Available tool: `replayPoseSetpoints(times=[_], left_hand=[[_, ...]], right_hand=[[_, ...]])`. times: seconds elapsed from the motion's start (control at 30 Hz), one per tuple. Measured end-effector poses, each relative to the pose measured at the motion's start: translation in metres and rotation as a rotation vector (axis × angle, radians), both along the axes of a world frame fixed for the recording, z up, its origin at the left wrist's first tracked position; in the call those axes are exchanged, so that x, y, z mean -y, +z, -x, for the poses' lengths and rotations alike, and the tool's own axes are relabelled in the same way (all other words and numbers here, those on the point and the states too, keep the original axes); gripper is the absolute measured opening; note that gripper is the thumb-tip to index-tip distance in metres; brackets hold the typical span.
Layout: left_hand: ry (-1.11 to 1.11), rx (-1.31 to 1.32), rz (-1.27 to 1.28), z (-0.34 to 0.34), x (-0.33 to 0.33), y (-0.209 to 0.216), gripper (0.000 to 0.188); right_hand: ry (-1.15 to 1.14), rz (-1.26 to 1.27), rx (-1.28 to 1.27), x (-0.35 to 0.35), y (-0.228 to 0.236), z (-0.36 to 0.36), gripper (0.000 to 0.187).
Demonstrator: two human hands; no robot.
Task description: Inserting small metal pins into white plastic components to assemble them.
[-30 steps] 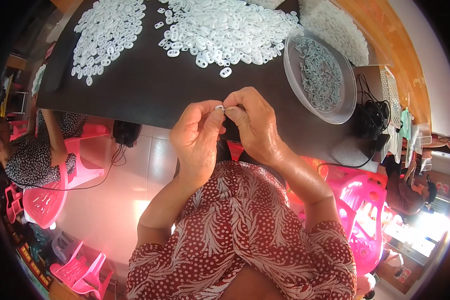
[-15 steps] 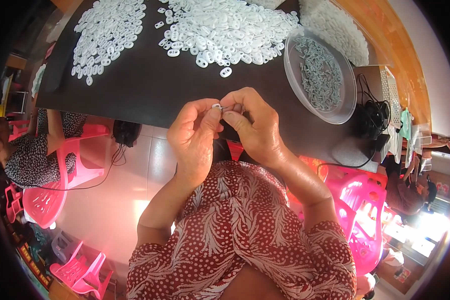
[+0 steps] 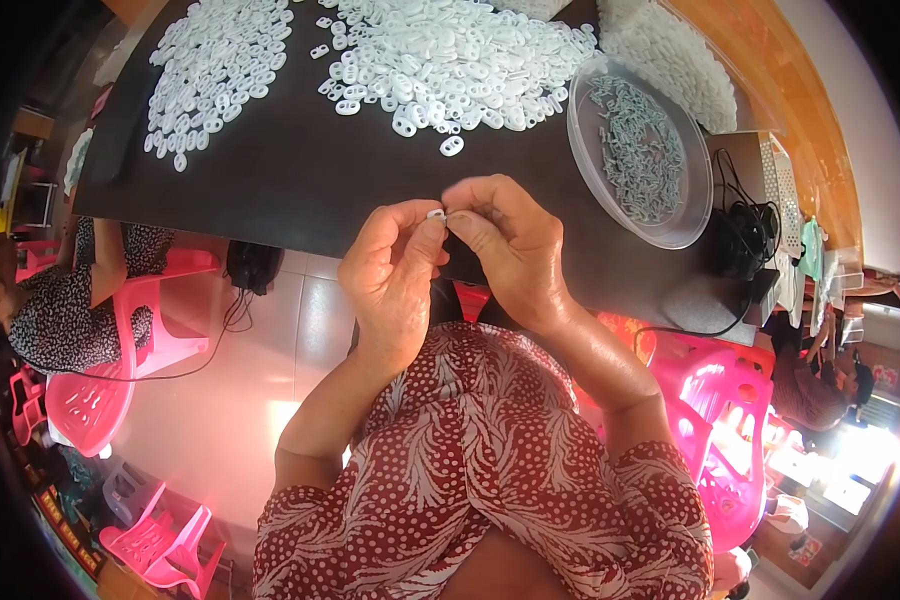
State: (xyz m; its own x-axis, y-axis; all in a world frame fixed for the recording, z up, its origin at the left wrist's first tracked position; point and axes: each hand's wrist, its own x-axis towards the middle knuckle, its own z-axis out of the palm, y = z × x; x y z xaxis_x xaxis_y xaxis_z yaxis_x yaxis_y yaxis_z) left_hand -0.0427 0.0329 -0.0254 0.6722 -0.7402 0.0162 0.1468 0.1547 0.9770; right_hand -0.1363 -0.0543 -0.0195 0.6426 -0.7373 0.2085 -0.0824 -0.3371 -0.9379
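My left hand (image 3: 395, 275) pinches a small white oval plastic piece (image 3: 436, 214) between thumb and forefinger, just above the table's near edge. My right hand (image 3: 515, 245) meets it from the right, thumb and forefinger pressed together against the end of the piece. Whatever lies between those right fingertips is too small and covered to make out. Beyond both hands, a big heap of white oval pieces with two holes each (image 3: 450, 65) covers the dark table (image 3: 270, 190). One such piece (image 3: 452, 146) lies apart, nearest my hands.
A second heap of white pieces (image 3: 215, 65) spreads at the far left. On the right stands a round clear tub (image 3: 695, 215) of small grey screw-like parts (image 3: 640, 150), beside a clear bin of white pieces (image 3: 670, 65). Black cables (image 3: 745, 225) lie behind it. A person (image 3: 80, 290) sits at left.
The right forefinger has shifted and blurs slightly at the white piece; a thin dark shaft seen between the hands before is now mostly covered. Both hands stay in nearly the same place.
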Motion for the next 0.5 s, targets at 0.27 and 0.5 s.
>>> replayPoseSetpoints(times=[0.27, 0.5], left_hand=[[0.037, 0.048, 0.032, 0.0016, 0.0016, -0.0022, 0.007], [0.096, 0.283, 0.010, 0.0013, 0.0024, -0.0062, 0.005]], right_hand=[[0.038, -0.140, -0.042, 0.0021, 0.0029, 0.0036, 0.006], [0.046, 0.007, -0.074, 0.0045, 0.0074, 0.0008, 0.005]])
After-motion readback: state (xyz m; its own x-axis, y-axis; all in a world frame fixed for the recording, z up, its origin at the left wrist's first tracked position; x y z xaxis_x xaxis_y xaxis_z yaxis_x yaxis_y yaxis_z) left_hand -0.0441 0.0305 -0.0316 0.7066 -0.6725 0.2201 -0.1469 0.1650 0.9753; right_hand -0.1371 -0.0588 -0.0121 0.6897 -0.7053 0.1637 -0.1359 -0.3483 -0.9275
